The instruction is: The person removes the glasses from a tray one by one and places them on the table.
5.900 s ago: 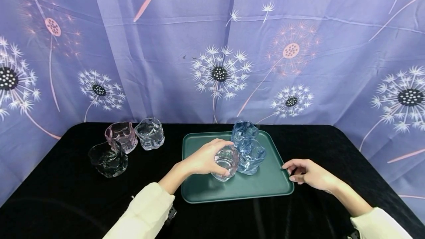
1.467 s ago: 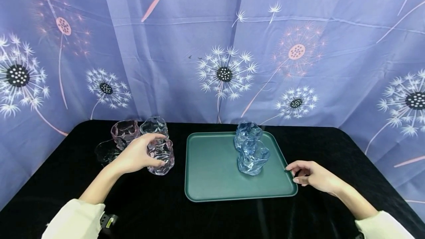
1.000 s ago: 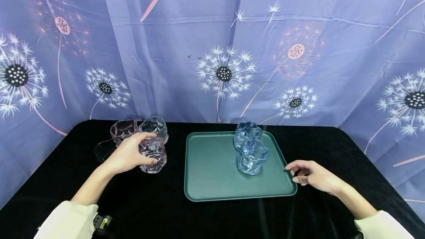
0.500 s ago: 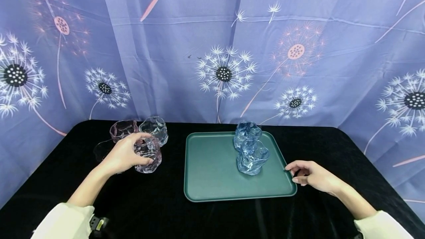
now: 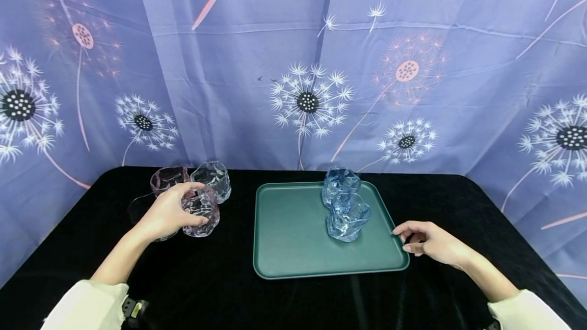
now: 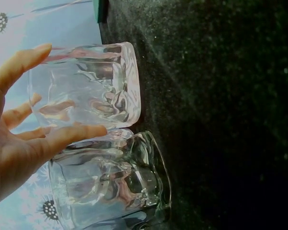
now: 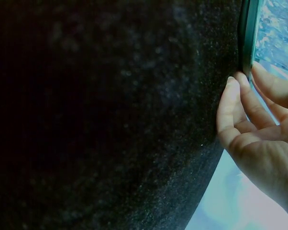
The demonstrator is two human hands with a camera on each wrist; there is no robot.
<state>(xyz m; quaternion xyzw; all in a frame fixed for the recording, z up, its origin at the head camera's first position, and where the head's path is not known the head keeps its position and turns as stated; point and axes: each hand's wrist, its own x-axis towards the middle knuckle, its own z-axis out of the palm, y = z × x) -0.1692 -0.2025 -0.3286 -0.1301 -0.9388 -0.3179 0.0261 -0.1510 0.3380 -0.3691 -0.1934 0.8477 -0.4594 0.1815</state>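
Observation:
On the left of the table my left hand (image 5: 167, 213) grips a faintly pink glass tumbler (image 5: 208, 213), thumb on one side and fingers on the other. The left wrist view shows this tumbler (image 6: 86, 88) upright on the black cloth, close beside a clear glass (image 6: 110, 187). Another clear glass (image 5: 217, 182) and a pink glass (image 5: 166, 180) are just behind it; a dark clear one (image 5: 137, 209) is mostly hidden by my hand. My right hand (image 5: 428, 241) holds the right rim of a green tray (image 5: 293, 248) between thumb and fingers.
Two blue glasses (image 5: 347, 220) stand touching or nearly so, one behind the other, on the tray's right half. A black cloth (image 5: 220, 289) covers the table. Behind it hangs a purple dandelion-print curtain (image 5: 238, 95).
My left hand has carried the pinkish tumbler off the tray, leftward to the other glasses, with a last small leftward shift. The right hand stays at the tray rim.

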